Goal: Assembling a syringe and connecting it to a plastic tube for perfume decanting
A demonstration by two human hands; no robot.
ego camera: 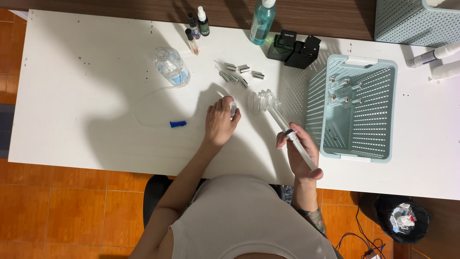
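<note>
The person sat at a white table and worked with both hands over its middle. The left hand was closed around a small clear glass vial, holding it upright on the tabletop; only the vial's top showed past the fingers. The right hand gripped a clear plastic syringe, its barrel slanting up and to the left out of the fist, the plunger end sticking out below the palm. The syringe's tip pointed toward a cluster of empty clear vials standing just to the right of the held vial; whether it touched them I could not tell.

Beyond the hands lay a scatter of small silver spray caps, well apart from the grip. To their left stood a round clear glass bottle, and a thin clear tube curved from near it down to a blue cap lying left of the left hand. Along the far edge stood a few small dark dropper bottles, a tall teal spray bottle and two black square bottles. To the right of the right hand sat a pale green perforated basket with a few clear vials lying inside at its far end.
</note>
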